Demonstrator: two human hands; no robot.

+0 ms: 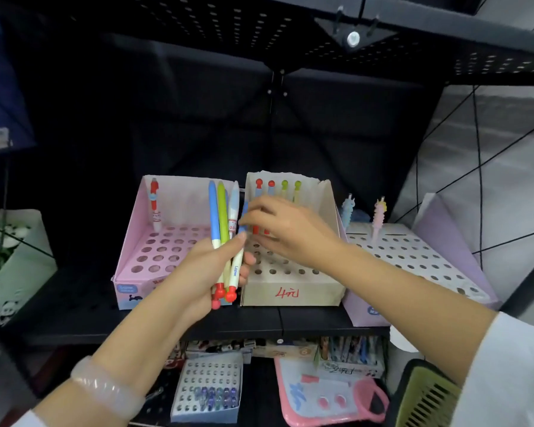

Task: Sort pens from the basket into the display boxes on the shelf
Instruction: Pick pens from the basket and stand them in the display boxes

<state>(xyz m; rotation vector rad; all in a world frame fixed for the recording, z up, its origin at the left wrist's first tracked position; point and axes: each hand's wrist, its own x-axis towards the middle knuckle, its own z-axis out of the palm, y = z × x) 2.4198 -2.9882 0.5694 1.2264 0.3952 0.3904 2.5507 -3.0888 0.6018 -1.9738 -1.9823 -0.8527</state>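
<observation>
- Shelf (pixel 74 318): black; three display boxes stand side by side on it: pink box (pixel 130 241) at left, beige box (pixel 290 292) in the middle with red handwriting on its front, lilac box (pixel 413 257) at right. Each has a perforated top with rows of round holes, most of them unfilled.
- Basket (pixel 426 396): yellow-green slatted corner shows at lower right, below the shelf; its contents are out of view.
- Step in hand (judgement): mid-sort, transferring one pen from the held bundle toward the beige box, whose back row already holds four ball-topped pens (pixel 278 192), two red, two green.
- Left hand (pixel 204 272): fingers wrapped round a bundle of pens (pixel 224 229), held upright in front of the pink and beige boxes, red ball ends down, blue, green and pale barrels up.
- Right hand (pixel 285 229): fingertips appear to pinch a blue pen (pixel 244 217) at the bundle's right edge; the grip is blurred.
- Next move (judgement): draw that pen clear, flip it tip down, seat it in a free hole of the matching box.
- Pink box holds one red-capped pen (pixel 154 204); lilac box two figure-topped pens (pixel 363 217).
</observation>
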